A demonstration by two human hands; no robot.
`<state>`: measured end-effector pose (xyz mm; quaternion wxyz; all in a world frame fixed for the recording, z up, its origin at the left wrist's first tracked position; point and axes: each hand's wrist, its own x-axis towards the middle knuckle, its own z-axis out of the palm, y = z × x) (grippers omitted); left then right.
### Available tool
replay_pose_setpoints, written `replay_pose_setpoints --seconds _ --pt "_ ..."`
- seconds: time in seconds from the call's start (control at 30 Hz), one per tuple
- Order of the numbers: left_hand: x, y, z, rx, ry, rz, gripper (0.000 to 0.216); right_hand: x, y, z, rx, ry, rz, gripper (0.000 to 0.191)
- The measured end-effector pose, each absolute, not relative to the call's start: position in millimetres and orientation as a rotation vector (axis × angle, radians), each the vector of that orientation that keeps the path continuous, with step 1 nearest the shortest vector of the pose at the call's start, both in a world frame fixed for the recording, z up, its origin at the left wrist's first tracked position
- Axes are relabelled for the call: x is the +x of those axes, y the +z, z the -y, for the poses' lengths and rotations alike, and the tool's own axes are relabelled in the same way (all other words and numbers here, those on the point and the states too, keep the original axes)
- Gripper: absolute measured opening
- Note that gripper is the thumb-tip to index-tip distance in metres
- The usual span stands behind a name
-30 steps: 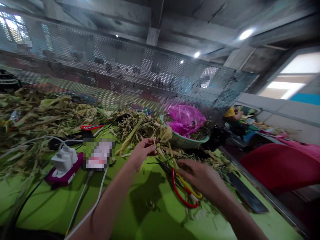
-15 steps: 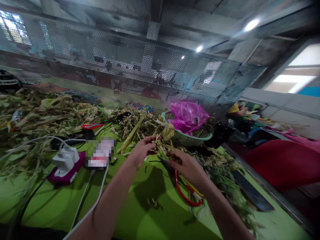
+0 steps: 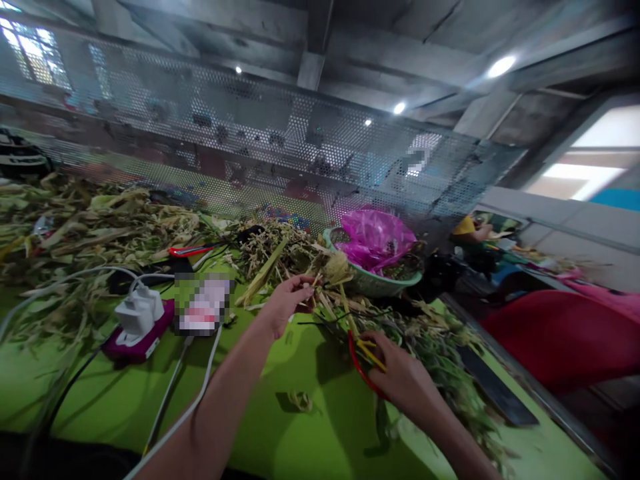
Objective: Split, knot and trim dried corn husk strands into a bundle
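Observation:
My left hand (image 3: 293,298) is closed, thumb against fingers, on the thin pale stems of a dried husk bunch (image 3: 337,269). The bunch spreads out just past the fingertips, in front of the green basket. Lower right, my right hand (image 3: 395,363) closes round a hand tool (image 3: 359,360) with red and yellow handles. Its dark front end points up and left toward the husk stems; its exact shape is unclear. A curled husk scrap (image 3: 301,401) lies on the green tabletop (image 3: 280,440) between my forearms.
Dried husks (image 3: 100,220) heap at the left. A pink plastic bag (image 3: 377,240) sits in the green basket (image 3: 380,285). Left of my arm are a phone (image 3: 206,305) with a cable and a purple power strip (image 3: 140,343). A perforated metal screen (image 3: 240,140) stands behind; a red chair (image 3: 565,340) is right.
My right hand has moved down and right, and its fingers have closed on the tool's handles, which hung below it before. My left hand stays nearly in place with the husk bunch.

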<state>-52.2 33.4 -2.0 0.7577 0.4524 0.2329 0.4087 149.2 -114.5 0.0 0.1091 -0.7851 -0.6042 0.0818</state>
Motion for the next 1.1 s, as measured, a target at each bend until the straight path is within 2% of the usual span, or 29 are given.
replay_pose_setpoints --seconds 0.17,0.4,0.63,0.83,1.1 --pt "-51 -2 -34 0.98 0.903 -0.467 0.026 164 8 118 -1.889 0.627 1.444 0.054" --pt "-51 0 -28 0.872 0.852 -0.335 0.03 146 18 121 -1.648 1.021 1.292 0.064" --pt "-51 1 -27 0.875 0.797 -0.32 0.03 133 19 121 -1.575 1.008 1.418 0.063" --pt "-49 -2 -24 0.935 0.711 -0.297 0.031 129 12 113 -1.635 0.934 1.38 0.069" --pt "-48 -2 -23 0.954 0.668 -0.295 0.033 131 -4 104 -1.519 1.02 1.292 0.065"
